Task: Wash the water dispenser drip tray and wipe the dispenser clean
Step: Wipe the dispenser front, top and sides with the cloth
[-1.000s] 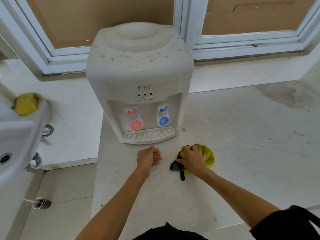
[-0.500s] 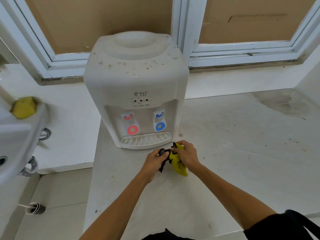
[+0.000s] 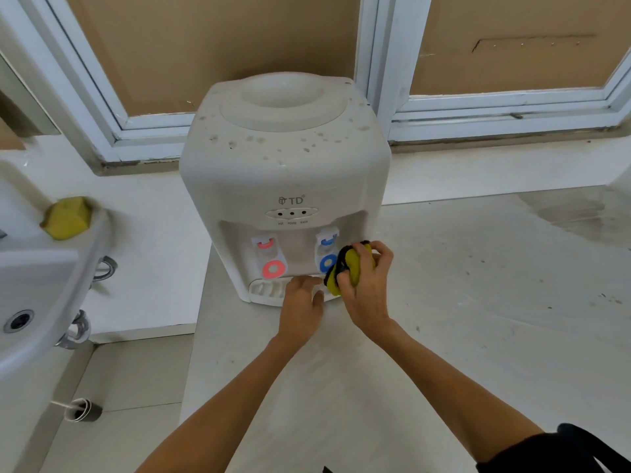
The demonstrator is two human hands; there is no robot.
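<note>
Largest first: one pale bench (image 3: 478, 302), stained at the far right, carrying one white water dispenser (image 3: 285, 186) set against the window sill, top speckled with brownish spots. To the left, one white sink (image 3: 41, 288) with one yellow sponge (image 3: 66, 218) resting on its rim.

On the dispenser front, two taps: one red (image 3: 271, 259), one blue (image 3: 327, 254). Below them, one drip tray (image 3: 268, 290), seated in its slot at the dispenser's foot, slotted grille partly hidden.

Two hands, both bare. Left hand (image 3: 302, 307) laid on the tray's front edge, fingers curled over it and thumb alongside; whether truly gripping or just resting cannot be told. Right hand (image 3: 367, 285) closed around one bunched yellow cloth with black trim (image 3: 345, 268), pressed near the blue tap at the dispenser's right front corner.

Handling, as a judgement: tray likely light, thin, stiff plastic, possibly holding stale water, so best drawn straight out and kept level, taken by the front lip with fingers under and thumb on top. Grille may sit loose and could drop off if tilted. Cloth soft, easily wadded, fine in a closed fist. Dispenser heavier and bottle-less; may slide on the smooth bench if pulled hard, so steadying it advisable.
</note>
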